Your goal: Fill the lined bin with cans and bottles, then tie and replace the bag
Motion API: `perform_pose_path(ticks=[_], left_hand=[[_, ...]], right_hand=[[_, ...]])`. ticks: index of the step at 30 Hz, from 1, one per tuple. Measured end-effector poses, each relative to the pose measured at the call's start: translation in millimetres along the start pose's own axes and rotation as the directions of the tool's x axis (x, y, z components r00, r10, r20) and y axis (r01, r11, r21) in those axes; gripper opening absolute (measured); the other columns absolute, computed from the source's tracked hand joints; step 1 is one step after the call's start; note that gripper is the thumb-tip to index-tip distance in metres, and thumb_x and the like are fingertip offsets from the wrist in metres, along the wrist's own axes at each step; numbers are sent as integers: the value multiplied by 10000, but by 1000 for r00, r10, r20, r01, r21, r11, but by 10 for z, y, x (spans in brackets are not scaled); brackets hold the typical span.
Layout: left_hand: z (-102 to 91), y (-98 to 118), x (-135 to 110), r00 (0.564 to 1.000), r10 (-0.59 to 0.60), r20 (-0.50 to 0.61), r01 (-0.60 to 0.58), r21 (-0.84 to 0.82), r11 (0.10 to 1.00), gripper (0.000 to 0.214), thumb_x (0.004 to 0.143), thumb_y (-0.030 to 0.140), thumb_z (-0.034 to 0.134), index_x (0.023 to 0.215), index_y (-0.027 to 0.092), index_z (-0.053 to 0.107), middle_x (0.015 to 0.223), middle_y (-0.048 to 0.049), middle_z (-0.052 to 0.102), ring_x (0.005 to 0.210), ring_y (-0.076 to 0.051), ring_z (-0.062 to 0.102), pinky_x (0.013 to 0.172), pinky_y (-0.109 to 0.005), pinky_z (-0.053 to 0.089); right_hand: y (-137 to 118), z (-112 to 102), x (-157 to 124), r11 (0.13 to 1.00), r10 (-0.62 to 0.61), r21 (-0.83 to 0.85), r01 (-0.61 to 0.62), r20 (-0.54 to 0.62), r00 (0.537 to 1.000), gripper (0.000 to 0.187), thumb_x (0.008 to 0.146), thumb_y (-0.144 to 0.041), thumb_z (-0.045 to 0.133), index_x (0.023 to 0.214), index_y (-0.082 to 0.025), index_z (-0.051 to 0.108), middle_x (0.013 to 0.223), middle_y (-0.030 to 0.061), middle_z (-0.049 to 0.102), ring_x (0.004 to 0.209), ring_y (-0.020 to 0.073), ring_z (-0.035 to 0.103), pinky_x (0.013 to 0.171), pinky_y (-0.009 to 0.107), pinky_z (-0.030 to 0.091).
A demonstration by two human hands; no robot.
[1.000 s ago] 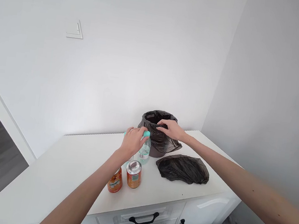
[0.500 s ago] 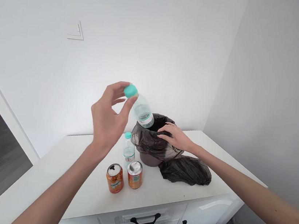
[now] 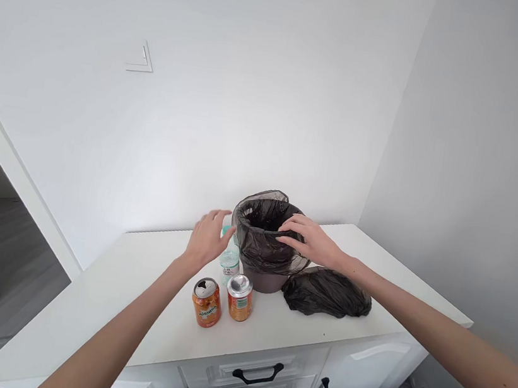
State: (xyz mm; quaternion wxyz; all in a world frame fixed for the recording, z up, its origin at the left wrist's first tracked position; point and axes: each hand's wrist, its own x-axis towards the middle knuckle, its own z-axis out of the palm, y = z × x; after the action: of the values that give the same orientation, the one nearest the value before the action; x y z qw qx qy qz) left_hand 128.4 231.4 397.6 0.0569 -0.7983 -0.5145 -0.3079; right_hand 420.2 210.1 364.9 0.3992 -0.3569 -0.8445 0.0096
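Observation:
My left hand is beside a clear plastic bottle with a teal cap. Its thumb and fingers are apart, with nothing held between them, and the thumb partly covers the cap. My right hand grips the rim of a black bin liner, its fingers on the inner side and thumb outside. That liner is draped over a brownish trash bin. In front of the bottle stand two orange soda cans, an opened one and another with a plain silver end up.
A crumpled black plastic bag lies right of the bin. Everything stands on a white cabinet top with black-handled drawers below. A white wall rises behind, and another closes in on the right.
Half a second ago my left hand held another teal-capped bottle tilted over the bin. That bottle is gone from view and the hand has lowered, empty. My right hand stays at the rim.

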Motion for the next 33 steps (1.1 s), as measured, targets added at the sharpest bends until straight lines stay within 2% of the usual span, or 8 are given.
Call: perform_pose_path(ticks=[6,10,15,18,21,27,30,33], left_hand=[[139,-215,-169,995,-55,80,53,24,998,296,977,475,564,1191,274,608,1034,-68,786,977,-282,745,824,-393,563],[-190,-253,-63,991,-113,-69,115,26,993,385,1011,521,485,1292,266,548,1115,-112,775,1017,-302,744,854,-426,566],[-794,305,170,897,-9,-443,-61,-144,988,421,1018,540,477,1349,284,521,1218,-61,745,1102,-260,726,886,-406,596],[-824,746,279,917,56,-394,-144,-197,970,359,1024,483,498,1312,274,543,1182,-46,755,1052,-255,742,861,-405,605],[-565,921,397,966,74,-248,-120,-175,977,342,1037,415,491,1339,262,539,1176,-63,757,1051,-277,745,890,-441,590],[48,385,465,994,95,-47,-103,-199,975,660,1011,559,498,1569,240,345,1498,-175,578,1277,-285,638,1043,-444,512],[70,-26,205,1000,-8,-28,1,-243,970,661,1003,590,473,1540,212,395,1475,-177,593,1277,-282,637,1030,-442,529],[-77,-310,-246,987,-38,156,76,-241,968,623,957,648,516,1444,261,523,1402,-127,666,1251,-293,664,974,-427,575]], right_hand=[[16,42,-37,1000,-4,-4,4,-18,1000,253,1038,-452,559,1137,-276,713,1091,72,731,1075,264,663,1059,506,494],[30,63,-59,1000,-5,-12,4,-37,999,244,1039,-436,561,1146,-277,712,1099,71,733,1089,266,652,1075,509,481],[20,103,-51,1000,-19,-10,18,-86,996,235,1035,-430,570,1132,-277,720,1065,74,732,1069,271,639,1022,496,510],[36,141,-55,1000,-17,-17,15,-108,994,226,1037,-423,571,1130,-279,719,1060,64,744,1049,263,649,1062,507,481],[47,156,-58,999,-20,-33,16,-113,993,223,1036,-419,577,1136,-275,715,1053,59,749,1034,257,649,1073,503,466],[-25,134,-38,999,-17,-36,14,-108,994,223,1042,-420,559,1119,-273,707,1024,64,746,1000,260,642,1038,504,485],[-55,163,-37,999,-16,-30,12,-134,991,213,1036,-429,563,1094,-279,702,999,59,743,979,265,648,1083,540,458],[-63,204,-53,999,-9,-32,3,-166,986,193,1031,-430,566,1074,-290,691,965,49,730,972,268,647,1127,565,427]])
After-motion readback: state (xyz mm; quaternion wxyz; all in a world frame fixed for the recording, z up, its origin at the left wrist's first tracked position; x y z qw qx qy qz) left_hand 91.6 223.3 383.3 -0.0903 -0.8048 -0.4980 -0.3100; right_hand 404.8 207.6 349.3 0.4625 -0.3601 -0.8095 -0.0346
